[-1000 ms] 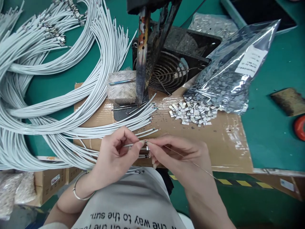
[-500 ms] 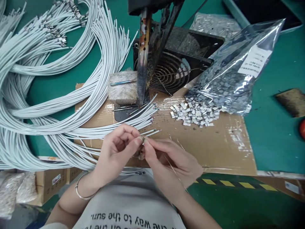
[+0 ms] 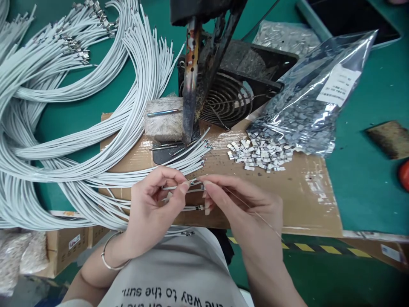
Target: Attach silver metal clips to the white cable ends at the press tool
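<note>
My left hand [image 3: 156,207] is closed, pinching a white cable [image 3: 169,187] between thumb and forefinger. At that cable's end, just past the thumb, is a small shiny tip [image 3: 192,182]. Close on the right, my right hand [image 3: 251,209] is closed too, with a thin solder wire [image 3: 260,216] running through its fingers and back over the hand. What its thumb and forefinger pinch at the front is partly hidden. Another cable end with a metal clip [image 3: 200,207] shows below, between the hands. Cut cable ends [image 3: 201,155] fan out just beyond my fingers.
A stained soldering iron [image 3: 191,85] points down beyond my hands, beside a wrapped block [image 3: 164,123] and a black fan [image 3: 230,100]. Small metal clips [image 3: 262,153] spill from a clear bag [image 3: 297,106] onto the cardboard [image 3: 306,192]. White cable bundles [image 3: 79,170] cover the left.
My right hand has moved right, away from my left fingertips, opening a gap where the cable ends and a metal clip now show. My left hand has barely shifted.
</note>
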`<state>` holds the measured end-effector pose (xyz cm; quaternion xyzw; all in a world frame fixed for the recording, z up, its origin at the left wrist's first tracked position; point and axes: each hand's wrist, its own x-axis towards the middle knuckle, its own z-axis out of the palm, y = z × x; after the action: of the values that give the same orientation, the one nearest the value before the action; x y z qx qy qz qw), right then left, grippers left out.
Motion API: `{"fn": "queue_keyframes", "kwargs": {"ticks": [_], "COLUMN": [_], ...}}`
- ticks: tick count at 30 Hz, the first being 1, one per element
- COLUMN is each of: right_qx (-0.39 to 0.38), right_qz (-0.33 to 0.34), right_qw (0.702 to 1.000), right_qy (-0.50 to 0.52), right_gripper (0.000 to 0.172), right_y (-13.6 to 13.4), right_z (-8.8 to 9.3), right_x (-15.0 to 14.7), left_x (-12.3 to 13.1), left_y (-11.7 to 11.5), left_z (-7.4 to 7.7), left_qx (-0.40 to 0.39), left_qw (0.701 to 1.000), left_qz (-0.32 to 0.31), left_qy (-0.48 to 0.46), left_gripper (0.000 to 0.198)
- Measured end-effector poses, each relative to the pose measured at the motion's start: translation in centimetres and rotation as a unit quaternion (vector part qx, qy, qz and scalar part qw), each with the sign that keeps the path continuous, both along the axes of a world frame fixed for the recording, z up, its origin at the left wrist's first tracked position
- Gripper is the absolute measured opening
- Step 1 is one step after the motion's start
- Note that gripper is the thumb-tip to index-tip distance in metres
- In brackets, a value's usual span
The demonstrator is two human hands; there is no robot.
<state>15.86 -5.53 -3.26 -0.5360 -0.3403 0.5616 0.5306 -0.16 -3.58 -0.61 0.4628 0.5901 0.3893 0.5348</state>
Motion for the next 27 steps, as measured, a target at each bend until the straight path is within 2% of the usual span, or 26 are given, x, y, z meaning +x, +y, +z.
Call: {"fn": "queue_keyframes", "kwargs": {"ticks": [15, 18, 22, 24, 27], "right_qx": [0.086, 0.129, 0.201, 0.203, 0.18], "right_qz": [0.013, 0.001, -0.021, -0.033, -0.028], "right_qw": [0.992, 0.981, 0.951, 0.946, 0.953], "right_qy": [-0.093, -0.145, -0.232, -0.253, -0.242], "right_gripper": [0.028, 0.03, 0.037, 0.037, 0.035], "right_y": [-0.08, -0.32, -0.4, -0.36, -0.31], "right_z": [-0.05, -0.25, -0.45, -0.48, -0.49], "right_x": [-0.2, -0.26, -0.21, -0.19, -0.2], "left_x": [0.02, 0.08, 0.11, 0.09, 0.07], "left_y": [0.34, 0.51, 0.59, 0.57, 0.58], "left_z": [0.59, 0.71, 0.72, 0.69, 0.7], "left_qx": [-0.018, -0.02, -0.02, -0.023, -0.029], "left_qw": [1.0, 1.0, 1.0, 1.0, 1.0], "left_qz": [-0.009, -0.009, -0.011, -0.011, -0.007], "left_qy": [0.002, 0.006, 0.003, -0.003, -0.003], "left_gripper": [0.013, 0.014, 0.014, 0.013, 0.013]}}
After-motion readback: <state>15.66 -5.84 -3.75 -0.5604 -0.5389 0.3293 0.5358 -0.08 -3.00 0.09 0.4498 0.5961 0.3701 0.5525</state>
